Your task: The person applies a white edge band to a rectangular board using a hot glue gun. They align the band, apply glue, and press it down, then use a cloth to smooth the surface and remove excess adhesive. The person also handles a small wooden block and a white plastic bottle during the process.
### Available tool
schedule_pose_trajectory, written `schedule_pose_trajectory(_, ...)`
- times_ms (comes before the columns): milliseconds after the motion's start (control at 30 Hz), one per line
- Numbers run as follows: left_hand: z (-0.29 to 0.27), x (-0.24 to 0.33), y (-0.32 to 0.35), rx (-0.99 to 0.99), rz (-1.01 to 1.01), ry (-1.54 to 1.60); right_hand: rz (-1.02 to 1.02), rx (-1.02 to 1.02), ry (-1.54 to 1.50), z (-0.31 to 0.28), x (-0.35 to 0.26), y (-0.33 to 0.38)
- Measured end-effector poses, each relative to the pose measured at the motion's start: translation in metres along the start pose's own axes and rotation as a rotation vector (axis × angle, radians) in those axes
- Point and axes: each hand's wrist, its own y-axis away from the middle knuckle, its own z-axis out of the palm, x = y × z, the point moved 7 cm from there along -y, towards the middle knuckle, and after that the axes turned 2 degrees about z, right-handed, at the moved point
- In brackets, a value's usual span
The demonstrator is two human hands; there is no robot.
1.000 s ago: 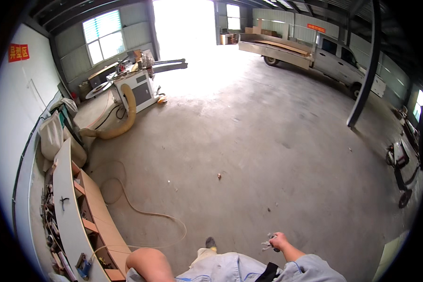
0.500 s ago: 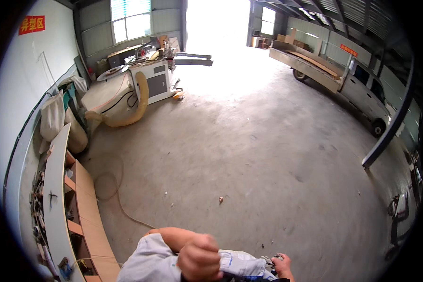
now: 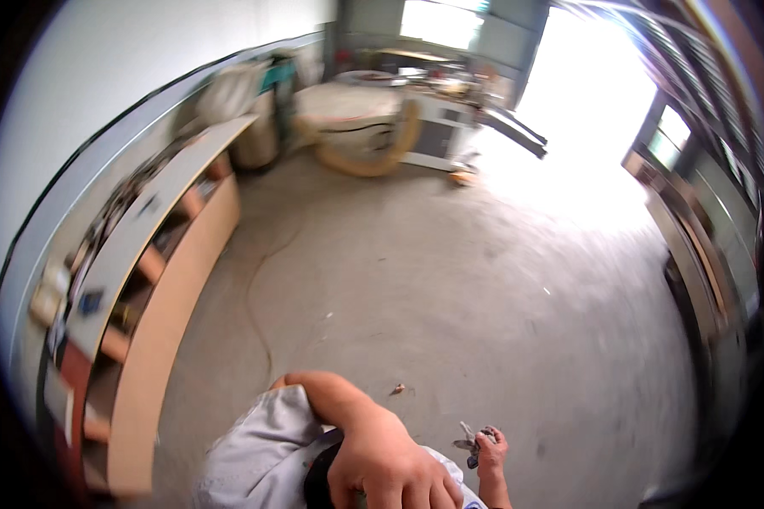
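Close to my body at the lower edge is my left hand [image 3: 395, 462], its back toward me and its fingers bent down, pressed together. The fingertips run out of the picture, so whatever they hold is hidden. A black patch [image 3: 321, 477] shows beside its wrist, against my light grey clothing [image 3: 250, 450]. Farther right, my right hand [image 3: 492, 454] is closed around a crumpled grey cloth bundle [image 3: 464, 443] with thin ends sticking out and a dark bluish part below. It is held out over the concrete floor.
A long wooden workbench [image 3: 178, 216] with open compartments runs along the left wall. White sacks [image 3: 229, 93] stand beyond it. At the back is a white machine [image 3: 433, 127] with a yellowish hose [image 3: 369, 165]. A truck bed [image 3: 692, 254] is at right; a thin hose [image 3: 255, 297] crosses the floor.
The view has turned right, blurring the room, and the workbench shows more fully. My left hand has gone from a raised fist to fingers bent downward. My right hand has lifted with the cloth bundle.
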Motion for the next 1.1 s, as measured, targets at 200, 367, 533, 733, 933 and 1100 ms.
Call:
schedule_pose_trajectory(200, 0.015, -0.041, 0.087, 0.721, -0.271, 0.033, -0.07, -0.409, 0.384, 0.099, -0.056, -0.106)
schedule_pose_trajectory(367, 0.161, -0.084, 0.382, 1.836, -1.063, -0.758, -0.313, -0.617, 0.734, 0.19, -0.012, -0.133)
schedule_pose_trajectory(533, 0.512, -0.086, 0.525, 2.688, -1.86, -0.516, -0.451, -0.635, 1.304, 0.194, 0.099, -0.114)
schedule_pose_trajectory(733, 0.734, -0.11, 0.502, 2.297, -2.416, 0.014, -0.363, -0.738, 1.695, 0.156, 0.214, -0.086)
schedule_pose_trajectory(933, 0.773, -0.046, 0.505, 3.514, -1.576, -0.554, -0.438, -0.809, 1.422, 0.26, 0.219, -0.054)
schedule_pose_trajectory(1100, 0.725, -0.045, 0.537, 3.621, -1.025, -0.825, -0.492, -0.83, 1.337, 0.381, 0.17, -0.041)
